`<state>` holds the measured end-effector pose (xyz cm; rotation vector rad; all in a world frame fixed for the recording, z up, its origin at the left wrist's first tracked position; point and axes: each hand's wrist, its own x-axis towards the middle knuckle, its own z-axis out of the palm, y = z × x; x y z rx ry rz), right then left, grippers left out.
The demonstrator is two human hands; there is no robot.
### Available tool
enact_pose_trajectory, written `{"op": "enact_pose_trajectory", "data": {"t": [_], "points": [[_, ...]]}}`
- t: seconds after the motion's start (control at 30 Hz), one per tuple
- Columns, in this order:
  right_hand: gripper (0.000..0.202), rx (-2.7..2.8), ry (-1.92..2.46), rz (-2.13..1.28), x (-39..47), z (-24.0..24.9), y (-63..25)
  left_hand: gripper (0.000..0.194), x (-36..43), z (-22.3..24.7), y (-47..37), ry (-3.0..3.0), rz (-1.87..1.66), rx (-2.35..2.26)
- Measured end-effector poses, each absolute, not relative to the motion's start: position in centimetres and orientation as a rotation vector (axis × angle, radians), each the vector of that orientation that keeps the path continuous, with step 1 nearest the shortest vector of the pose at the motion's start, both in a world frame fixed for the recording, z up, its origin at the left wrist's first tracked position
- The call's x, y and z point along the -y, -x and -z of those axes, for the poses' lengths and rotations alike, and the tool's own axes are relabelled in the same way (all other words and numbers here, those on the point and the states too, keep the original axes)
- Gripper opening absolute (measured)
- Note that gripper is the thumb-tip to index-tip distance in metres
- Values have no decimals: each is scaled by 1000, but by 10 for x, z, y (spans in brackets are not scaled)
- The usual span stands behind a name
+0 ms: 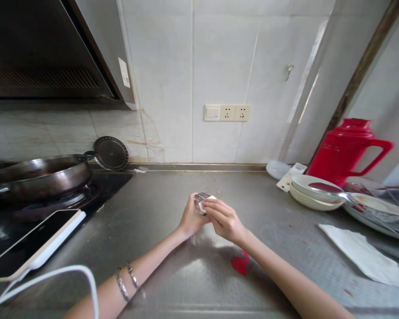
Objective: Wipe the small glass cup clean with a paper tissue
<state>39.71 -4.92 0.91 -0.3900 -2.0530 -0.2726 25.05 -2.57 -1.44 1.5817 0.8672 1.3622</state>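
Note:
Near the middle of the counter my two hands are together. My left hand (191, 218) is wrapped round a small, shiny, clear or silvery object (202, 196), perhaps of glass; its exact kind cannot be made out. Above and against it, my right hand (226, 221) pinches a small white piece (212, 197) that looks like folded tissue or paper. The fingers cover most of both things. Below my right hand a red patch (240, 262) shows on the steel counter (159, 257).
Left, a pan (53, 179) stands on the stove, with a phone (29, 248) and a white cable (86, 272) nearer me. Right are stacked bowls (314, 201), a red thermos jug (344, 150) and a white paper sheet (365, 254). A range hood (113, 48) overhangs the upper left.

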Motion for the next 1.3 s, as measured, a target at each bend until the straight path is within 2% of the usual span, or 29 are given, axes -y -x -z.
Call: {"op": "enact_pose_trajectory", "data": {"t": [0.1, 0.3, 0.47, 0.57, 0.77, 0.97, 1.17, 1.3], "points": [[35, 2088, 350, 249, 52, -10, -394, 78, 24, 14, -250, -1571, -1371, -814], [23, 1788, 547, 55, 52, -17, -394, 64, 27, 8, -252, -1449, -1343, -726], [28, 1890, 420, 121, 51, -13, -396, 58, 30, 3, -250, -1430, -1294, -658], [30, 1964, 361, 167, 46, -11, -400, 57, 31, 4, -250, -1445, -1303, -683], [26, 1812, 552, 113, 41, -12, -405, 59, 36, 8, -253, -1554, -1264, -782], [33, 1942, 383, 206, 45, -12, -402, 64, 34, 7, -254, -1509, -1310, -738], [24, 1842, 508, 165, 43, -14, -404, 56, 34, 5, -252, -1476, -1288, -785], [29, 1915, 431, 233, 46, -12, -402, 60, 32, 7, -251, -1488, -1310, -750]]}}
